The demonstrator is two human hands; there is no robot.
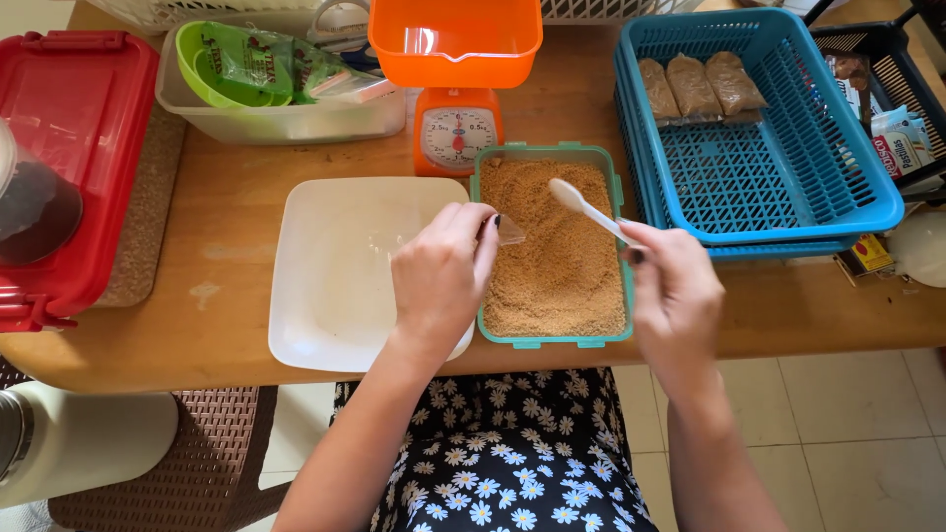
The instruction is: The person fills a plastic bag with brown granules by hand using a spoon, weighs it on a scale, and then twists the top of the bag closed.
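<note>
Hands meet over a green-rimmed rectangular plastic container of brown granulated powder (557, 251) that lies on the wooden table (227, 217), close to its near edge. The left hand (441, 276) reaches in from below with the wrist bent, knuckles up, its fingertips pinched narrowly on a small clear plastic bag (509, 230) held at the container's left rim. The right hand (675, 291) comes in from the lower right, fingers curled round the handle of a white plastic spoon (583, 205); the spoon slants up and left, its bowl hovering just above the powder, though whether it touches cannot be told.

One white square plastic tray (330, 271) lies just beside the container on its left, partly under the left hand. Behind the container stands one orange kitchen scale with a round dial (456, 128), carrying one orange plastic bowl (455, 39). To the right sit two blue slatted plastic baskets, stacked (759, 148), and the upper one holds three small filled bags of brown powder (698, 87) lined up at its far end. At the left is one red lidded plastic box (74, 167). Behind the tray, one clear plastic tub (281, 118) holds a green plastic bowl (212, 69).
</note>
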